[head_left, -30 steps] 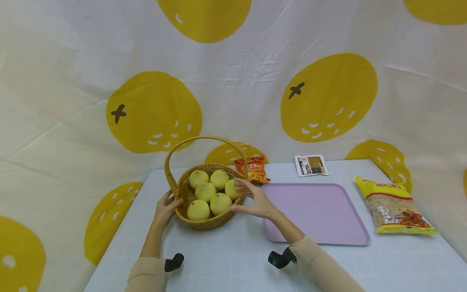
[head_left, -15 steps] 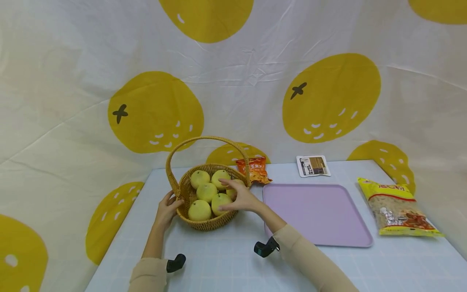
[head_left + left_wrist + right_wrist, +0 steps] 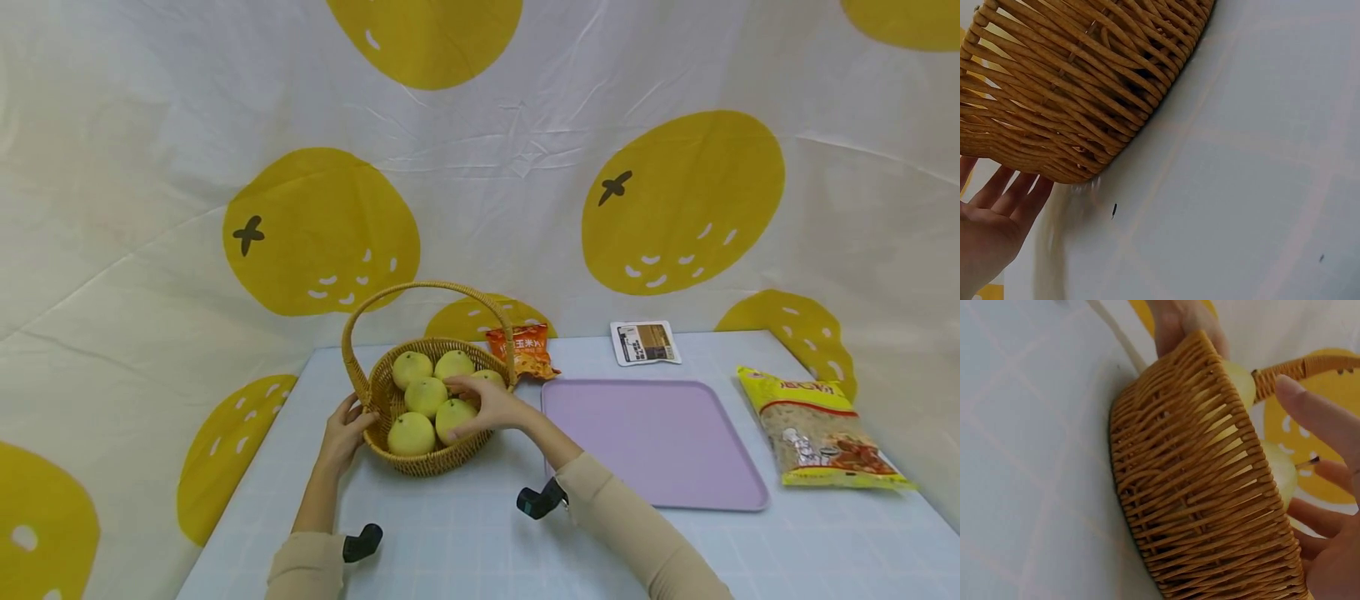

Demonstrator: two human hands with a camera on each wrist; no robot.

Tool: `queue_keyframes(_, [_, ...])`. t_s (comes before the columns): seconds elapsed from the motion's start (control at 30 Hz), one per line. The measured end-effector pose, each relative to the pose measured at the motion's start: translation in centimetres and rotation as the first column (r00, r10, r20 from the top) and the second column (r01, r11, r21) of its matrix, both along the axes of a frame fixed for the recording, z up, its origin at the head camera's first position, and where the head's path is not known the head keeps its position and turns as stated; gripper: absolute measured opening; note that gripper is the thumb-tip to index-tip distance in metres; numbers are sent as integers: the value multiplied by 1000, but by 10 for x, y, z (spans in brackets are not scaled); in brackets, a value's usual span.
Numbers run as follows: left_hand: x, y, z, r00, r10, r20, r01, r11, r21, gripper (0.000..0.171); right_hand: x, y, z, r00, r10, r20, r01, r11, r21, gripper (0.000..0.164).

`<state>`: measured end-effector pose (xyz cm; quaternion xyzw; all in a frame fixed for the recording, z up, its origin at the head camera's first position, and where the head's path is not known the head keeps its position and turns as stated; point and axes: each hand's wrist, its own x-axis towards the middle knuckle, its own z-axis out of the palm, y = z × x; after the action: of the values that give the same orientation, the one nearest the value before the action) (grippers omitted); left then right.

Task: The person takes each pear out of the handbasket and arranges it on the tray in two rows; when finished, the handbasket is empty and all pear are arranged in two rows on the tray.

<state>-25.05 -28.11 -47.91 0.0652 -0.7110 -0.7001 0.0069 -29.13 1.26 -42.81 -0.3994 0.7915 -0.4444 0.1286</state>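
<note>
Pale table (image 3: 450, 542), fruit (image 3: 452, 418) between right fingers (image 3: 1324, 519)

Studio-like space, yellow-patterned backdrop (image 3: 495, 200)

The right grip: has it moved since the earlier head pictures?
Yes. Judged against the purple tray, the right grip has moved left, farther over the wicker basket.

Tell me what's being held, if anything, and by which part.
The left hand holds the golden-brown woven basket by its left rim, beside the handle. The right hand spans a round, yellow-green fruit; whether it grips is unclear.
</note>
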Motion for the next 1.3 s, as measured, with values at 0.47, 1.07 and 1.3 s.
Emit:
queue_keyframes(0.47, [1, -1, 0, 1000, -23, 9, 22, 1000, 14, 71, 1, -10, 8, 974, -4, -225, 64, 963, 261, 65])
queue_keyframes(1.07, [-3, -21, -1, 983, -144, 116, 138, 989, 58, 71, 5, -12, 4, 975, -77, -208, 120, 972, 202, 61])
queue_keyframes(1.3, [-5, -21, -3, 985, -133, 108, 124, 989, 82, 71, 4, -6, -2, 986, -117, -116, 121, 992, 29, 63])
